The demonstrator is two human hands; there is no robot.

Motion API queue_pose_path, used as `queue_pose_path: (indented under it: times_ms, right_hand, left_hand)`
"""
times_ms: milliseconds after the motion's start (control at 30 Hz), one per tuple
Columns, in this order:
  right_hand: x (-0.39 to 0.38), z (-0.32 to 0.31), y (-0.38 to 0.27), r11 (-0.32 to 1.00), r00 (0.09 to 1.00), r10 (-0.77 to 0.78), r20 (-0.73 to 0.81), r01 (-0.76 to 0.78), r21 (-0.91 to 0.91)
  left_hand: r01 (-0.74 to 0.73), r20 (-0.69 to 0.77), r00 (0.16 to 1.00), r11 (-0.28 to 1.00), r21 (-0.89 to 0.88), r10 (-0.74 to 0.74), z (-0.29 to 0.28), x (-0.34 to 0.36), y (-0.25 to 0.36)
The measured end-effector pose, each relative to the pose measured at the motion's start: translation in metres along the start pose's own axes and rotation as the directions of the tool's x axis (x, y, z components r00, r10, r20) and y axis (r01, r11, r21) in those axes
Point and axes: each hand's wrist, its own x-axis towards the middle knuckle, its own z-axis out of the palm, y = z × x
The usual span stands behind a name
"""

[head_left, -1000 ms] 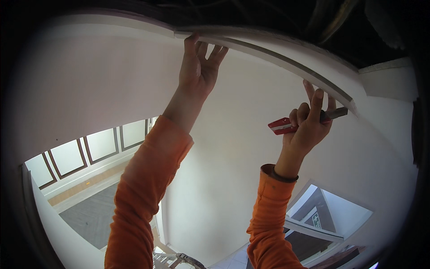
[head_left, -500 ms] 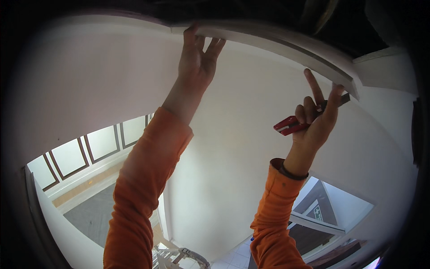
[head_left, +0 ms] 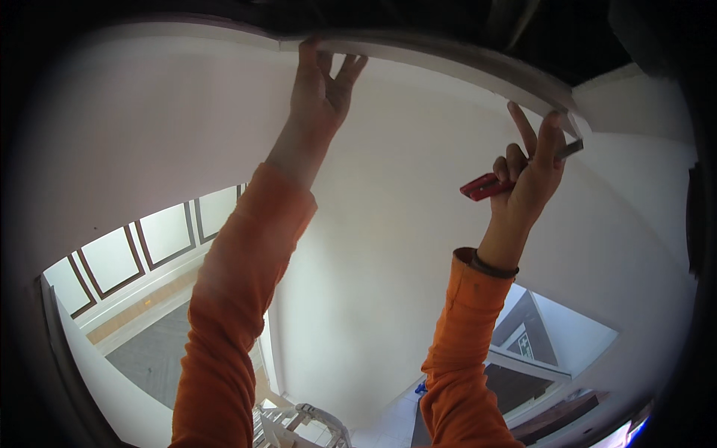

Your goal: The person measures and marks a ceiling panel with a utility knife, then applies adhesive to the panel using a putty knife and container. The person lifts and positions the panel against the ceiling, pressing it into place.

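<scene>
Overhead, a long pale strip [head_left: 448, 69] runs along the edge of a dark gap. My left hand [head_left: 320, 97] is raised to its left part, with thumb and fingers at its edge; the fingertips are partly hidden. Near the strip's right end is my right hand [head_left: 536, 175], its index finger and thumb stretched up to the strip. The other fingers of that hand curl round a red utility knife [head_left: 482, 187]. The knife's dark, squared end [head_left: 570, 149] sticks out beyond the thumb, close to the strip's end.
A dark opening [head_left: 418, 22] lies above the strip, with a white ledge [head_left: 631, 104] at its right. White wall [head_left: 373, 224] fills the middle. Far below are framed panels [head_left: 112, 261], grey floor [head_left: 153, 358], part of a ladder [head_left: 317, 422] and a doorway sign [head_left: 524, 345].
The strip's right end and my right hand with the knife have risen a little. My left hand has shifted slightly up and left in view, still at the strip.
</scene>
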Motion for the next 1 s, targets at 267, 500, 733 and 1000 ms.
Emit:
queue_pose_path:
  times_ms: [267,500,733,1000]
  right_hand:
    - [-0.015,0.01,-0.011,0.998,0.995,-0.014,-0.094,0.009,-0.059]
    - [-0.007,0.012,-0.008,0.984,0.979,-0.174,-0.108,0.171,-0.041]
    - [-0.011,0.02,-0.022,0.99,0.985,-0.06,-0.163,0.038,-0.133]
    - [-0.012,0.022,-0.018,0.987,0.988,-0.113,-0.109,0.098,-0.13]
  left_hand:
    - [-0.063,0.007,0.998,0.985,0.162,0.063,-0.006,-0.012,0.015]
    - [-0.094,0.068,0.995,0.951,0.293,0.077,-0.007,-0.006,0.018]
    - [0.009,-0.068,0.998,0.987,0.161,0.002,0.007,-0.011,0.014]
    - [-0.348,0.387,0.891,-0.192,0.918,0.237,-0.037,0.003,0.015]
